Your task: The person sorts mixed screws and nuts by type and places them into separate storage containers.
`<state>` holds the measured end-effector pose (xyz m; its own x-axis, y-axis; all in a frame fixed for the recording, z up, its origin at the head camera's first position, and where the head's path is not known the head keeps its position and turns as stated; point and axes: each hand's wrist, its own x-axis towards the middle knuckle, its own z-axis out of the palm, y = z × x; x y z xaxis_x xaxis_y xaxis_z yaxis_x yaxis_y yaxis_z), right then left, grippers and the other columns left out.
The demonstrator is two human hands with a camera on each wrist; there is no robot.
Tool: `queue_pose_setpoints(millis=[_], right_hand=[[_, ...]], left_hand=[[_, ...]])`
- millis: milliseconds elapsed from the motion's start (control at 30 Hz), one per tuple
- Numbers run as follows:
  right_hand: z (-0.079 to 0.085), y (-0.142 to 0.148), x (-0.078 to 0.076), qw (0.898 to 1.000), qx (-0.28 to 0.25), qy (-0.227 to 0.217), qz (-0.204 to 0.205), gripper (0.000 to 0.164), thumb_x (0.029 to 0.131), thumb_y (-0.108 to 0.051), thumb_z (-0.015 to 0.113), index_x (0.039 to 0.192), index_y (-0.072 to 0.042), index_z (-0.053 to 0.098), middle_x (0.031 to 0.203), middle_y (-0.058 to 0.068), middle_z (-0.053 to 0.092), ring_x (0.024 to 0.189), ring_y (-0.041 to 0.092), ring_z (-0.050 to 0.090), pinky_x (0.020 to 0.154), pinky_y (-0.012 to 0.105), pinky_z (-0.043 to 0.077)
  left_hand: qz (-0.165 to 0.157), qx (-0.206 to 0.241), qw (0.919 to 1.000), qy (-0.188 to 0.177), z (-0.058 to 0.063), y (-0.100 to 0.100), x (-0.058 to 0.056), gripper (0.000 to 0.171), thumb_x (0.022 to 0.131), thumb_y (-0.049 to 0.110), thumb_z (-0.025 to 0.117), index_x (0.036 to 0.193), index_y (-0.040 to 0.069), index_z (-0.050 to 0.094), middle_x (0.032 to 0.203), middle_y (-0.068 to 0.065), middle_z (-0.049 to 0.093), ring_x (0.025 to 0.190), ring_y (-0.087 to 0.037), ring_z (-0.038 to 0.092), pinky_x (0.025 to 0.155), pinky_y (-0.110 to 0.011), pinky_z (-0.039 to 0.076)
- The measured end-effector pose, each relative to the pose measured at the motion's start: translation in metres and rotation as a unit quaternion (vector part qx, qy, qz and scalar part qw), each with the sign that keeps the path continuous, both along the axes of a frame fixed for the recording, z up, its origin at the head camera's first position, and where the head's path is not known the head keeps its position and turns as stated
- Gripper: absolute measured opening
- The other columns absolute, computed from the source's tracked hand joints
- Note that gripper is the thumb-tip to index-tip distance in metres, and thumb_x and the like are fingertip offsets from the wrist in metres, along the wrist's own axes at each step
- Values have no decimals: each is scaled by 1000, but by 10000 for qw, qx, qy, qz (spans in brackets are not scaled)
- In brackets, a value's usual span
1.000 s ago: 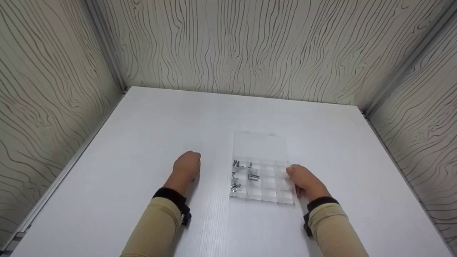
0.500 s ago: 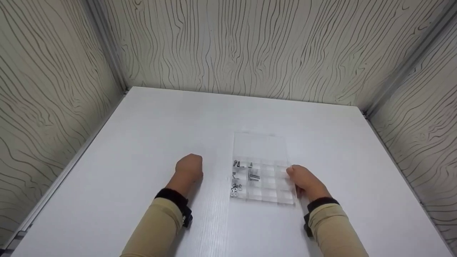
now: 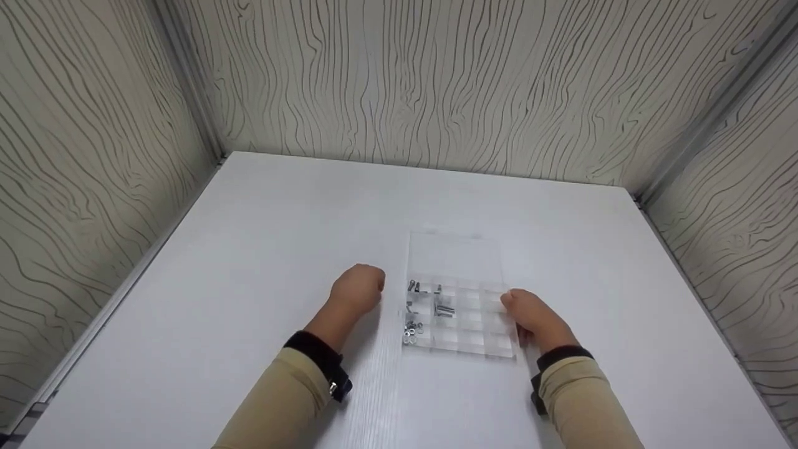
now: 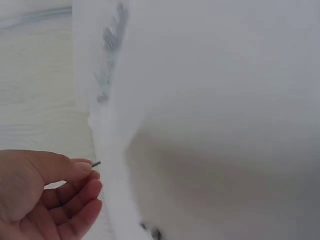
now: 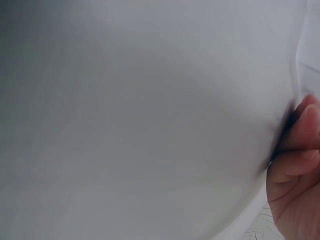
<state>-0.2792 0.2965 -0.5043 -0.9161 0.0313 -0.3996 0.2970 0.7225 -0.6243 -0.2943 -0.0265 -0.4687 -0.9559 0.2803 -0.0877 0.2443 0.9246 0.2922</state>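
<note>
My left hand (image 3: 359, 289) is just left of the clear compartment box (image 3: 469, 337), above the table. Between its thumb and fingertips it pinches a thin dark metal rod (image 4: 96, 163), of which only a short end shows. The box lies with its lid (image 3: 455, 252) folded back. Nuts (image 3: 409, 333) fill the front left compartment, and short screws (image 3: 411, 285) lie in the back left one. Longer metal pieces (image 3: 444, 310) sit one column over. At the box's right side my right hand (image 3: 536, 316) grips the edge, thumb over the rim.
A white table (image 3: 293, 206) carries everything, with wood-patterned panels (image 3: 405, 81) behind it and on both sides. Small dark bits (image 4: 156, 233) show on the table beneath the left hand in the left wrist view.
My left hand dipped slightly toward me, then moved right to come close to the box's left side. The right hand and the box have stayed put.
</note>
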Motion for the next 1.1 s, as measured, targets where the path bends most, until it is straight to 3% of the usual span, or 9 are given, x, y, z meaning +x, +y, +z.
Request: queue_pose_setpoints(millis=[233, 467, 600, 800, 967, 1100], right_hand=[[1, -1, 1, 9999, -91, -66, -99, 26, 97, -25, 30, 94, -4, 45, 50, 8, 48, 37, 21, 49, 35, 29, 41], [1, 0, 0, 10000, 34, -30, 64, 26, 96, -23, 29, 89, -4, 45, 49, 8, 48, 37, 21, 50, 35, 30, 43], [2, -1, 2, 10000, -69, -43, 12, 27, 97, -24, 29, 89, -4, 45, 50, 9, 49, 37, 21, 50, 34, 30, 42], [3, -2, 3, 9999, -146, -45, -5, 28, 98, -25, 29, 90, -3, 45, 51, 10, 49, 37, 21, 49, 33, 30, 41], [4, -1, 3, 9999, -144, -35, 15, 28, 98, -24, 28, 91, -3, 46, 50, 10, 49, 37, 21, 49, 33, 30, 40], [3, -1, 2, 10000, -62, -1, 75, 27, 97, -23, 29, 92, -3, 46, 49, 10, 49, 36, 22, 49, 33, 30, 40]], left_hand=[[-745, 393, 9959, 343, 1, 36, 18, 5, 81, 12, 63, 77, 13, 65, 71, 5, 54, 65, -11, 49, 60, -25, 45], [-1506, 685, 9851, 477, 0, 63, 33, 6, 81, 10, 63, 79, 14, 66, 73, 6, 56, 67, -8, 49, 60, -21, 44], [-1860, 486, 9799, 528, -2, 73, 40, 7, 81, 9, 62, 81, 15, 67, 76, 5, 60, 72, -9, 53, 63, -20, 46], [-1839, 70, 9816, 506, -5, 78, 45, 8, 80, 11, 63, 82, 16, 68, 75, 6, 59, 69, -9, 53, 58, -22, 45], [-1878, 27, 9807, 552, -5, 74, 44, 4, 78, 13, 66, 81, 15, 67, 74, 5, 57, 67, -10, 52, 57, -23, 45], [-1712, 106, 9840, 487, -5, 66, 40, 6, 78, 15, 65, 83, 14, 68, 77, 4, 59, 69, -11, 53, 61, -25, 47]])
